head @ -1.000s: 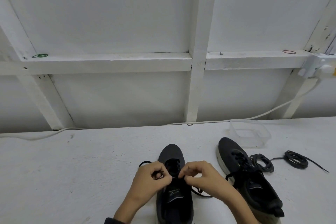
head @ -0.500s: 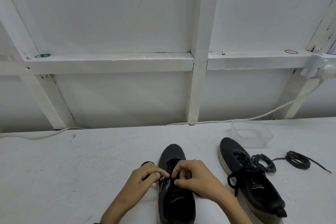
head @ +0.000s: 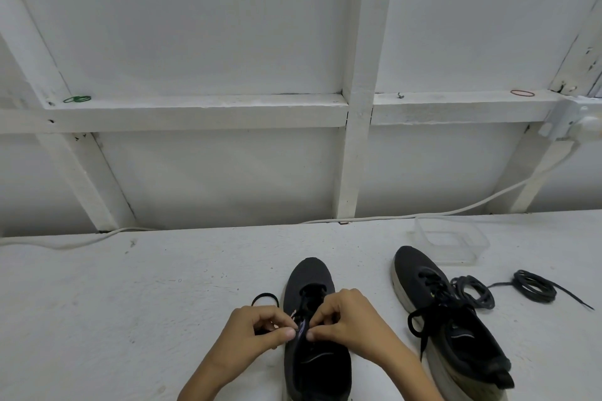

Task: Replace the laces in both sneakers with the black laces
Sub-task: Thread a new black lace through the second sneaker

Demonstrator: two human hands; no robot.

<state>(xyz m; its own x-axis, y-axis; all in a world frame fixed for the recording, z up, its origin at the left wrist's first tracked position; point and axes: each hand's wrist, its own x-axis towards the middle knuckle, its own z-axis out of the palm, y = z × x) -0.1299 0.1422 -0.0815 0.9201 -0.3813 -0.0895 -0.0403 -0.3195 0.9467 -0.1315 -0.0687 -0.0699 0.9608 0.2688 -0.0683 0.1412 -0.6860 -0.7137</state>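
Our left hand [head: 257, 332] and right hand [head: 351, 319] meet thumb to thumb over the throat of the near sneaker [head: 309, 277]. Both sets of fingers are curled tight, and each thumb and forefinger pinches the black lace [head: 265, 298] where it crosses the eyelets. A loop of that lace pokes out just beyond the left knuckles and lies on the table [head: 130, 303]. The sneaker's toe points away from the fingertips and its heel sits below the wrists. Small pink marks show beside the left fingertips, and a pale curved stripe lies on the tongue below the thumbs; both are too blurred to read.

Well to the right of the right fingers stands the second sneaker [head: 420, 273], laced, with a bow drooping off its near side. Two loose coils of black lace [head: 474, 291] lie just past it, further right. Beyond them, away from the fingers, sits a clear tub [head: 451, 242].
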